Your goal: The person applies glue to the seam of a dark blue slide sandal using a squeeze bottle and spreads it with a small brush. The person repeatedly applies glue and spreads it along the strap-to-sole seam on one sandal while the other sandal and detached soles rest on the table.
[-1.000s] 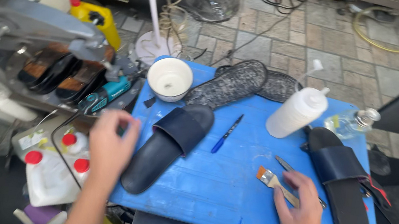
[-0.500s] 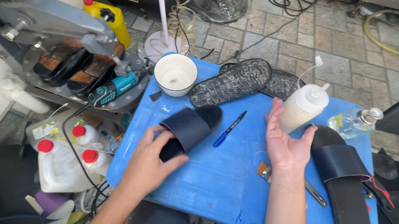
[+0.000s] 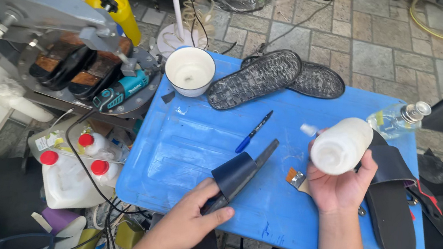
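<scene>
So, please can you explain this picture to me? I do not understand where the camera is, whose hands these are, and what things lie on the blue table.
The camera sits on a person's head and looks down, so both hands belong to that person. The left hand grips a dark slide sandal, tilted on its side. The right hand holds a white squeeze bottle above the blue plastic table. On the table lie a blue pen, a white bowl, two black soles with the tread up, a second dark sandal, a small brush partly behind the right hand, and a clear spray bottle. Left of the table stands a metal press and white jugs with red caps.
</scene>
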